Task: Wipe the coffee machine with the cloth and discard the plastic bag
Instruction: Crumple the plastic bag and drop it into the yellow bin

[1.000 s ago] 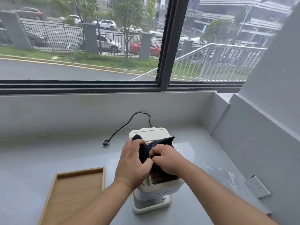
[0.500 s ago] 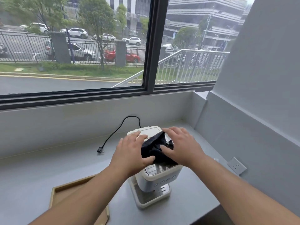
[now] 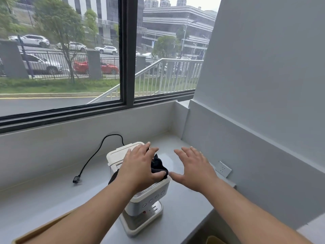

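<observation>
My left hand [image 3: 139, 166] lies flat on top of the coffee machine [image 3: 149, 199], fingers [image 3: 140, 150] straight and slightly spread, pressing the black cloth [image 3: 158, 165] down onto the lid. The cloth bunches out from under my palm, between the thumb and the forefinger, and a dark fold of it shows below my wrist. My right hand [image 3: 193, 169] hovers just to the right of the machine, above the bench [image 3: 52, 196], palm down, fingers [image 3: 186, 152] spread wide and holding nothing. Its thumb points toward the machine's near right corner without touching it. Beyond my right fingers a wall socket [image 3: 223, 169] sits low on the wall. Left of my left fingers the machine's black cord [image 3: 95, 154] trails across the bench, unplugged. A wooden tray [image 3: 40, 231] shows under my left forearm.
</observation>
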`<move>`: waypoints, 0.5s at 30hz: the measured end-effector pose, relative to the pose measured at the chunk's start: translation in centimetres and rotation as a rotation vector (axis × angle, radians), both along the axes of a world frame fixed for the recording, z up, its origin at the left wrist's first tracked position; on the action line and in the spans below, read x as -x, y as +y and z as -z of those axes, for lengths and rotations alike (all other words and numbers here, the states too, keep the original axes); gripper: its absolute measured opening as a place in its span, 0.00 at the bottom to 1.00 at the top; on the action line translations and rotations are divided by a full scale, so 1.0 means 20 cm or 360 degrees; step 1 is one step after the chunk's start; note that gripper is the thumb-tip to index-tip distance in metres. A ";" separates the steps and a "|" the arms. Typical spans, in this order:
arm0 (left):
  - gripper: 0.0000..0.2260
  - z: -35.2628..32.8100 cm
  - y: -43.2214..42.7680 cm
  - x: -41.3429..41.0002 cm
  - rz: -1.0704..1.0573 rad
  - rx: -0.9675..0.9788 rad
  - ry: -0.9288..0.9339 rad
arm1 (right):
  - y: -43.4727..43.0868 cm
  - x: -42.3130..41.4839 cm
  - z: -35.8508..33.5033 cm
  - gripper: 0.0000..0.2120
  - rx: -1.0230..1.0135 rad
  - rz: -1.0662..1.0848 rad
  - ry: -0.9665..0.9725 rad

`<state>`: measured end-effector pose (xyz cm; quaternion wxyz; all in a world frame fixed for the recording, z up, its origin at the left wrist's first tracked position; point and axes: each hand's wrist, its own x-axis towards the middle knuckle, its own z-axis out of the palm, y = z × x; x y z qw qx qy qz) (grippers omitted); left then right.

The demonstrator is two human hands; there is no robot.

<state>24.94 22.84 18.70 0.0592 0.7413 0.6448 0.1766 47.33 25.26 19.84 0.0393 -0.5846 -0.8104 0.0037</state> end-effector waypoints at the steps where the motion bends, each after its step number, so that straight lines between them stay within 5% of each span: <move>1: 0.42 0.00 0.01 -0.03 0.0016 0.0007 0.0012 | 0.00 -0.03 0.00 0.43 0.0000 0.0015 0.0006; 15: 0.42 0.15 0.25 -0.54 0.0079 0.0105 0.0093 | 0.21 -0.55 0.21 0.44 0.0102 0.0099 0.0137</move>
